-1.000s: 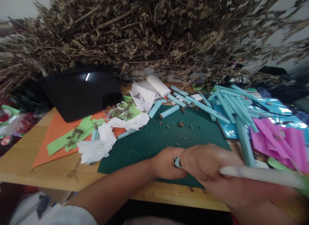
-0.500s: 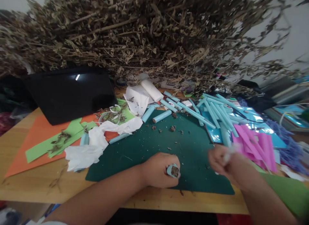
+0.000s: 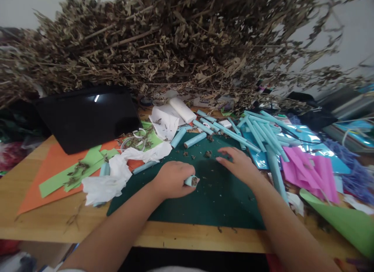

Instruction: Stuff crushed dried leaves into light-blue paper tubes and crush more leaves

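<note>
My left hand [image 3: 173,179] is wrapped round a blue paper tube [image 3: 189,181] whose end, packed with dried leaves, points toward the right. My right hand [image 3: 238,163] hovers over the green mat [image 3: 230,205], fingers apart and holding nothing. Just left of its fingertips lies a small clump of dried leaves [image 3: 208,154] on the mat. Beyond both hands rests a short blue roll [image 3: 195,140], with brown filling showing at its end. A heap of thin blue tubes [image 3: 260,133] is at the back right.
Dried plant stalks [image 3: 187,46] hang low across the back. A dark screen [image 3: 90,120] stands at left, beside orange paper [image 3: 37,182] and crumpled white tissue [image 3: 102,186]. Pink paper strips [image 3: 312,170] and a green sheet [image 3: 341,217] lie at right.
My right hand has come from the right, by the pink strips, to over the mat; the small white thing at it is gone from it. My left hand has moved up and left with the tube.
</note>
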{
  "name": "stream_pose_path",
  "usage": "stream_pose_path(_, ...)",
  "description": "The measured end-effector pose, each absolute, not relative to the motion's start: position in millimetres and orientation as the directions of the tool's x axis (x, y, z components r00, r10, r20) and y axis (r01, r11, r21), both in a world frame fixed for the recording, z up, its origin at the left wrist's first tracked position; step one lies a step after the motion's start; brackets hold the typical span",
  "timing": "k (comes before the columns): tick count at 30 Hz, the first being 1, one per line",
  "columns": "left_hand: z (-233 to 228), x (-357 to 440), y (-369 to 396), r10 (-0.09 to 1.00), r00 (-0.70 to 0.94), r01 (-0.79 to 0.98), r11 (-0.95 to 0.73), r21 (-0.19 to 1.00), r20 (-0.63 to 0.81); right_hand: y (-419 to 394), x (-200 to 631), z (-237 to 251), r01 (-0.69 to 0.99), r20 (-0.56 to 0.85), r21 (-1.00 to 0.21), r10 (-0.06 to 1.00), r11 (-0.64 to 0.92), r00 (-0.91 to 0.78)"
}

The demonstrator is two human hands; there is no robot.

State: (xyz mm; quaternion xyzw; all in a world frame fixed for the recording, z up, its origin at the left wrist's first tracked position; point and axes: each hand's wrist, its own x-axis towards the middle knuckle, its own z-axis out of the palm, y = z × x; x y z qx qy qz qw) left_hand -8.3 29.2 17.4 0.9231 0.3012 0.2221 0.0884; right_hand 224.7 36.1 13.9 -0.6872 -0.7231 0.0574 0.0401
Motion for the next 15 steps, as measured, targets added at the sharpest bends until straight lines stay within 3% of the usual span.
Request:
stream_pose_path(4,13,-9,28,0.675,0.619,0.43,-0.719,0.545,0.402,64,199,10,0.992,-0.056,-0.118,0.997,0.055,-0.062)
stream_pose_path(8,5,-5,22,0.774,0.528,0.133,-0.482,0.866,0.35,72,189,8,0.994,-0.076,-0.072,0.994,0.078,-0.083)
stream_pose_path(11,-3,-3,22,0.793,0.531,-0.04,-0.328,0.944,0.298,70,190,10,0.995,-0.072,-0.058,0.993,0.086,-0.09)
stream_pose_path(15,-8,-4,26,0.843,0.463,-0.178,-0.212,0.961,0.272,68,194,11,0.989,-0.051,-0.08,0.99,0.126,-0.13)
